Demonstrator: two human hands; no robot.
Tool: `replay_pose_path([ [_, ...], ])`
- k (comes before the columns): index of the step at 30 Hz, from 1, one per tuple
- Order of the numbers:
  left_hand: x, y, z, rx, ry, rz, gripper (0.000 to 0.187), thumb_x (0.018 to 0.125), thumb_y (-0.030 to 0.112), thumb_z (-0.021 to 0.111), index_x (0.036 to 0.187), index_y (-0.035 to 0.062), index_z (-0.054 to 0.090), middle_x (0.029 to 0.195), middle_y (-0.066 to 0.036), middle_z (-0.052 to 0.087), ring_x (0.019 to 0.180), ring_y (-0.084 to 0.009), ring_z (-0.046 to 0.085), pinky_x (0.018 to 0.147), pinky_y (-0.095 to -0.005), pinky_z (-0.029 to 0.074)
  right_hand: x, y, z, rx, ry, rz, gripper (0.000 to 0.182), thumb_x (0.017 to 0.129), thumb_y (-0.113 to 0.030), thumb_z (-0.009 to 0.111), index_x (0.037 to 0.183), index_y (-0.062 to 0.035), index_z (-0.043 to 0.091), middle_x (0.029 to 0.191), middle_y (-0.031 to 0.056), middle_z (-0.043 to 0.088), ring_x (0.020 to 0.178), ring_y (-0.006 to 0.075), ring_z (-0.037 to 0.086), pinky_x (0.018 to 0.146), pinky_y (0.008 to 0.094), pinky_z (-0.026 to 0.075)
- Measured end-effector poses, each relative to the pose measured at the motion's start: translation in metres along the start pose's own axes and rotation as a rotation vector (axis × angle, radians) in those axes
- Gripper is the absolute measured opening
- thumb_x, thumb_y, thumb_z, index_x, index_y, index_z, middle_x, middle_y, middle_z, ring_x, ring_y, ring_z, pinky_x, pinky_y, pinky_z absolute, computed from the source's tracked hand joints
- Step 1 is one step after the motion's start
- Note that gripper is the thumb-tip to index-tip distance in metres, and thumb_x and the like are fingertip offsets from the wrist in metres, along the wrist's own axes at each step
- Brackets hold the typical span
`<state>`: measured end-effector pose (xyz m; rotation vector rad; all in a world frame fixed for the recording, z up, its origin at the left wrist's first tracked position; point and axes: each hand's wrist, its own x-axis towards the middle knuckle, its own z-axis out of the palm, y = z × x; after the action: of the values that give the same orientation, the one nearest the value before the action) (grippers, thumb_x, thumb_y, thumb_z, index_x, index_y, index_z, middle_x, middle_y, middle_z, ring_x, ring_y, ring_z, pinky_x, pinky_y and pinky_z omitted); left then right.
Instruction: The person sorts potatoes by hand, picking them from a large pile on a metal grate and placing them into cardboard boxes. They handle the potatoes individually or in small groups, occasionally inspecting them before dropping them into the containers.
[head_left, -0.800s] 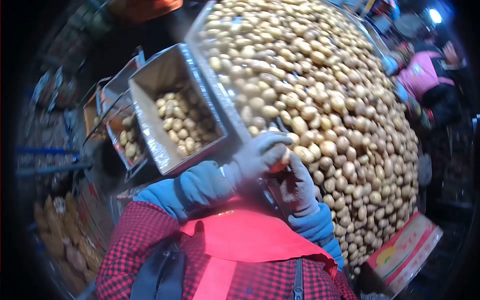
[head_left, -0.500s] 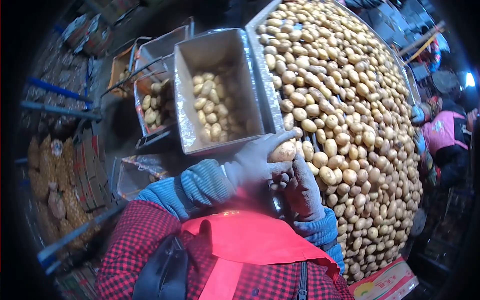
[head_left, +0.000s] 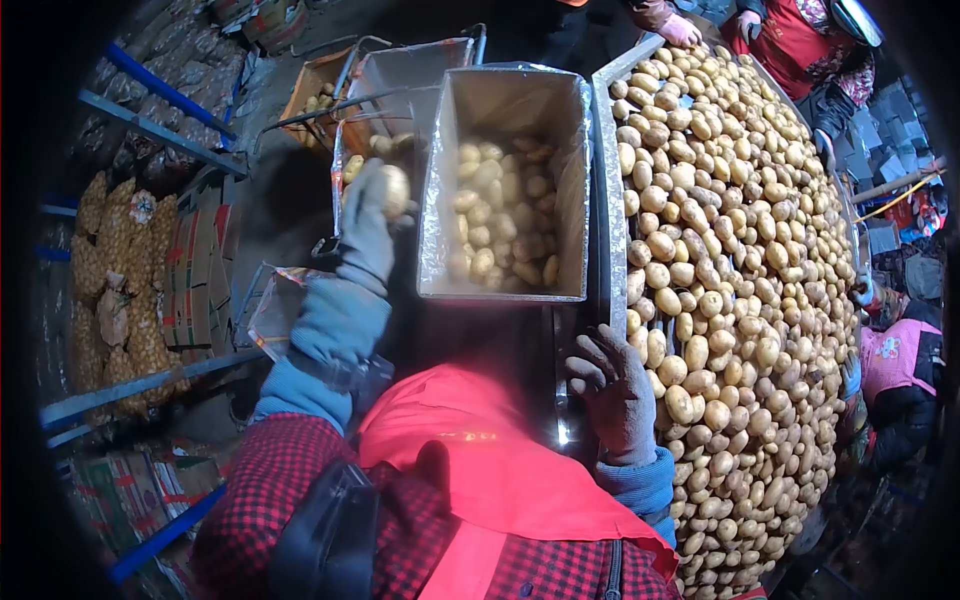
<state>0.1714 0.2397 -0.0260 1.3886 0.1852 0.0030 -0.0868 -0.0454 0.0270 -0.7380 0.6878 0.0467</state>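
In a grey glove, my left hand [head_left: 366,235] grips a potato [head_left: 396,192] over the front of a narrow, lined crate [head_left: 337,185], which has more potatoes in it. My right hand [head_left: 615,392], gloved too, is at the edge of the sorting table [head_left: 612,215], its fingers loosely bent and apart with nothing visible in them. Between the hands stands a large lined box [head_left: 428,235] with potatoes [head_left: 500,215] in its bottom. A broad heap of potatoes [head_left: 760,330] covers the table to the right of my right hand.
Across the heap stand people, one in a red apron [head_left: 795,40] and one in a pink vest [head_left: 900,360]. A pink-gloved hand [head_left: 680,30] rests at the far table end. Metal rails [head_left: 160,150], net sacks of potatoes [head_left: 150,310] and folded cartons [head_left: 200,265] are on the left.
My left hand has swung left, carrying the potato from beside my right hand to the narrow crate. My right hand is apart from it now. The view has shifted, and more people show.
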Motion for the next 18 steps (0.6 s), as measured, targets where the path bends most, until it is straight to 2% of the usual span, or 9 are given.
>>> replay_pose_path([
  [6, 0.065, -0.037, -0.04, 0.229, 0.18, -0.257, 0.055, 0.101, 0.037, 0.06, 0.151, 0.021, 0.042, 0.139, -0.01, 0.055, 0.11, -0.0314, 0.064, 0.088, -0.0436, 0.054, -0.006, -0.006, -0.003, 0.063, 0.015, 0.024, 0.046, 0.108, -0.028, 0.048, 0.148, -0.0051, 0.046, 0.133, 0.0161, 0.06, 0.098, 0.0214, 0.067, 0.076, 0.0292, 0.053],
  [8, 0.065, -0.051, -0.04, 0.205, -0.003, -0.18, 0.052, 0.102, 0.03, 0.06, 0.152, 0.0243, 0.044, 0.147, -0.012, 0.052, 0.102, -0.0277, 0.064, 0.086, -0.0412, 0.054, -0.014, -0.01, -0.004, 0.061, 0.046, -0.011, 0.044, 0.109, -0.027, 0.049, 0.147, -0.0052, 0.049, 0.128, 0.0137, 0.063, 0.099, 0.0195, 0.066, 0.077, 0.0295, 0.053],
  [9, 0.065, -0.063, -0.026, 0.247, 0.027, -0.063, 0.051, 0.104, 0.029, 0.058, 0.152, 0.0208, 0.045, 0.147, -0.015, 0.053, 0.097, -0.0244, 0.064, 0.082, -0.038, 0.055, -0.013, -0.007, -0.015, 0.109, 0.026, -0.022, 0.042, 0.108, -0.028, 0.051, 0.143, -0.0042, 0.052, 0.125, 0.0126, 0.064, 0.098, 0.0179, 0.066, 0.077, 0.0283, 0.053],
  [11, 0.06, -0.069, 0.011, 0.064, -0.194, 0.16, 0.047, 0.106, 0.019, 0.055, 0.149, 0.0037, 0.043, 0.139, -0.013, 0.057, 0.105, -0.0203, 0.062, 0.089, -0.0331, 0.055, -0.022, -0.01, -0.021, 0.074, 0.041, -0.068, 0.04, 0.107, -0.03, 0.054, 0.137, -0.0026, 0.057, 0.122, 0.0112, 0.064, 0.096, 0.0155, 0.065, 0.077, 0.026, 0.053],
  [13, 0.066, -0.059, 0.049, 0.342, -0.167, 0.308, 0.046, 0.106, 0.015, 0.056, 0.147, -0.0022, 0.045, 0.137, -0.017, 0.057, 0.124, -0.0236, 0.056, 0.106, -0.034, 0.047, -0.037, -0.012, -0.025, 0.081, 0.071, -0.138, 0.038, 0.108, -0.029, 0.053, 0.134, -0.002, 0.059, 0.121, 0.0106, 0.064, 0.095, 0.0139, 0.064, 0.077, 0.0245, 0.052],
  [15, 0.064, -0.052, 0.087, 0.28, -0.277, 0.392, 0.046, 0.105, 0.012, 0.058, 0.147, -0.0032, 0.046, 0.141, -0.017, 0.055, 0.128, -0.0227, 0.053, 0.109, -0.0345, 0.044, -0.048, -0.011, -0.033, 0.156, 0.115, -0.168, 0.039, 0.107, -0.029, 0.054, 0.134, -0.0016, 0.058, 0.119, 0.0104, 0.064, 0.095, 0.0136, 0.065, 0.076, 0.0245, 0.052],
  [16, 0.032, -0.02, 0.124, 0.387, -0.389, 0.546, 0.045, 0.104, 0.012, 0.059, 0.145, -0.0026, 0.049, 0.143, -0.016, 0.055, 0.128, -0.0225, 0.054, 0.11, -0.0338, 0.043, -0.056, -0.013, -0.033, 0.181, 0.148, -0.185, 0.039, 0.107, -0.029, 0.054, 0.135, -0.0016, 0.057, 0.12, 0.0105, 0.064, 0.095, 0.0136, 0.065, 0.077, 0.0244, 0.052],
  [17, 0.013, -0.011, 0.149, 0.288, -0.492, 0.512, 0.043, 0.104, 0.013, 0.06, 0.144, -0.0008, 0.052, 0.143, -0.014, 0.055, 0.127, -0.0217, 0.055, 0.11, -0.0339, 0.043, -0.064, -0.014, -0.037, 0.202, 0.176, -0.201, 0.039, 0.107, -0.029, 0.055, 0.135, -0.0015, 0.056, 0.12, 0.0105, 0.063, 0.095, 0.0137, 0.065, 0.077, 0.0242, 0.053],
  [18, -0.003, -0.007, 0.17, 0.282, -0.611, 0.5, 0.043, 0.103, 0.015, 0.062, 0.143, 0.0004, 0.053, 0.142, -0.013, 0.056, 0.128, -0.0216, 0.055, 0.11, -0.0341, 0.043, -0.074, -0.005, -0.045, -0.208, 0.144, -0.482, 0.04, 0.107, -0.027, 0.053, 0.138, -0.001, 0.053, 0.124, 0.0123, 0.061, 0.097, 0.0164, 0.065, 0.079, 0.025, 0.053],
])
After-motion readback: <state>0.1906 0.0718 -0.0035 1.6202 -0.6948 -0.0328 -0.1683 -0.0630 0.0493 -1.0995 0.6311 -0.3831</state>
